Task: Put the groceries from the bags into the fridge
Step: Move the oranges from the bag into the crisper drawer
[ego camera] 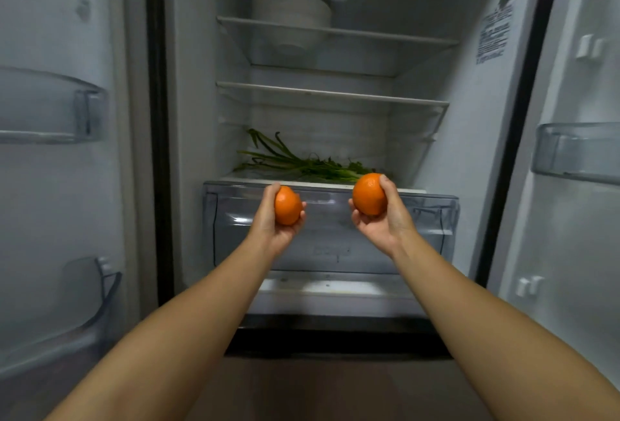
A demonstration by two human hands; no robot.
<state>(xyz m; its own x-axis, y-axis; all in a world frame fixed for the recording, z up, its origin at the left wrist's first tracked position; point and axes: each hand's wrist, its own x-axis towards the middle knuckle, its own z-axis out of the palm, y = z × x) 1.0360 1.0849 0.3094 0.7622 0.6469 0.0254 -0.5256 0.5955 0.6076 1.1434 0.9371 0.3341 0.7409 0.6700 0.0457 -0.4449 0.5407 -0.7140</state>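
The fridge [335,95] stands open in front of me, both doors swung wide. My left hand [271,219] holds one orange [287,205] in front of the clear crisper drawer [328,246]. My right hand [385,216] grips a second orange [369,194] a little higher, level with the drawer's top edge. Both arms reach forward toward the lowest shelf. Leafy green stalks [302,165] lie on that shelf just behind the oranges.
A stack of white bowls [290,14] sits on the top glass shelf. The middle shelf [332,95] holds nothing I can see. Door bins hang on the left door [50,108] and the right door [577,152]. No grocery bags are in view.
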